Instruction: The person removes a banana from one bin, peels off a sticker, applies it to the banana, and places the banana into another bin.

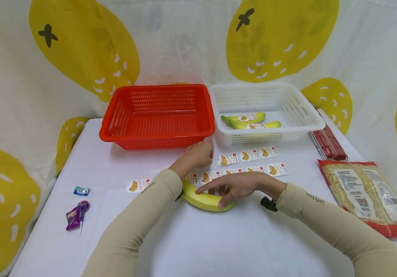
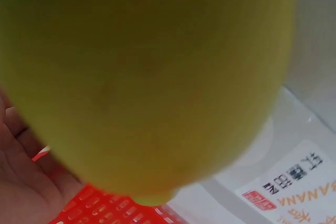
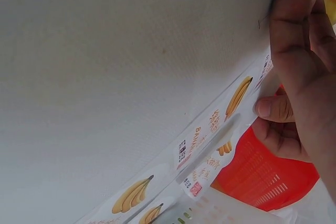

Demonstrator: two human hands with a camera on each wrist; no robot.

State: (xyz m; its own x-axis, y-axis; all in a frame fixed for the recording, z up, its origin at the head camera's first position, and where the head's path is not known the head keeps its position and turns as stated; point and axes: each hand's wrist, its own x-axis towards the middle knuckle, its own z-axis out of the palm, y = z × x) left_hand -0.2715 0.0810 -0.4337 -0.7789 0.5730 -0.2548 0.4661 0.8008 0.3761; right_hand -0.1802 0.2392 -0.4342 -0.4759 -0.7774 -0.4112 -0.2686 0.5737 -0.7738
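A yellow banana (image 1: 206,201) lies on the white table in the head view, its left end hidden behind the left sleeve. My right hand (image 1: 238,185) holds it from above, thumb on the near side and index finger along its top. Beyond the banana, my left hand (image 1: 198,154) is over the rows of banana labels (image 1: 249,155); its fingers are bent, and whether they pinch a label is hidden. In the left wrist view the banana (image 2: 152,87) fills most of the picture. The right wrist view shows the left hand (image 3: 281,127) beside the label strips (image 3: 197,142).
A red basket (image 1: 115,115) stands at the back, beside a white basket (image 1: 271,132) holding labelled bananas (image 1: 253,125). Sweets (image 1: 77,216) lie at left. A bag of pale grains (image 1: 367,196) and a dark red package (image 1: 328,142) lie at right.
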